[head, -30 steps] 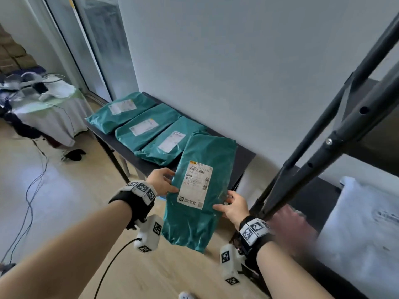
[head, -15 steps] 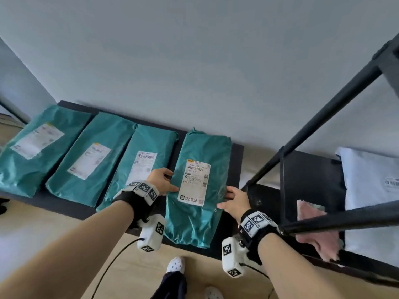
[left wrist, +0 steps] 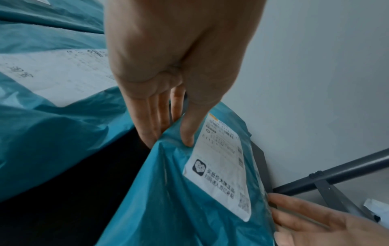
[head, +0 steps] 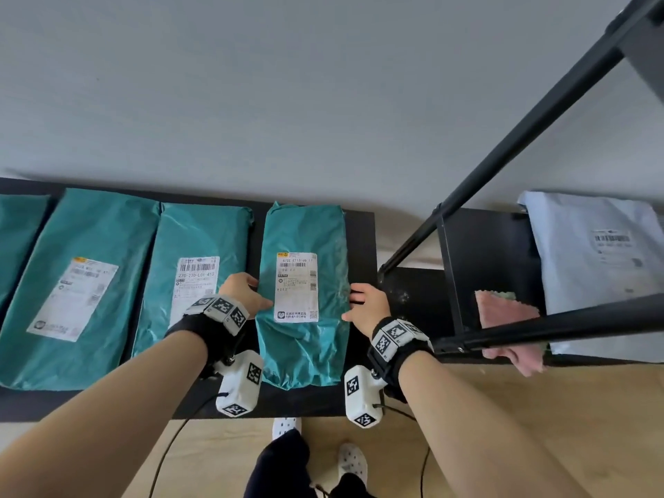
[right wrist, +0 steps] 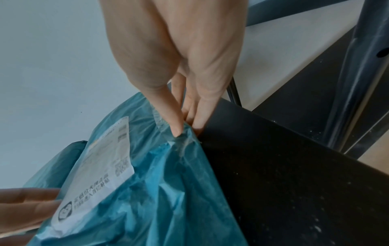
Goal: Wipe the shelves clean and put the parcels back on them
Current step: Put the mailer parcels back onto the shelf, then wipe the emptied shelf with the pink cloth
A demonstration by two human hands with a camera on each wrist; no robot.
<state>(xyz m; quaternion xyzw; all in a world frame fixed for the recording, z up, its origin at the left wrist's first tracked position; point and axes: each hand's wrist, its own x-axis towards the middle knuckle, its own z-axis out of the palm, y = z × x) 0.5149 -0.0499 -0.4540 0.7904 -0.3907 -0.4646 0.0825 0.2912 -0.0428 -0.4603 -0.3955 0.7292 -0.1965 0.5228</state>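
Around the teal parcel (head: 304,292) I hold, room is tight. My left hand (head: 241,295) fills the narrow gap of bare shelf (head: 361,246) between it and the neighbouring parcel (head: 201,282). Right of it, my right hand (head: 368,308) has a bare strip to the shelf's end, then the black rack posts (head: 510,145) slant across. Behind it stands the wall (head: 287,102).
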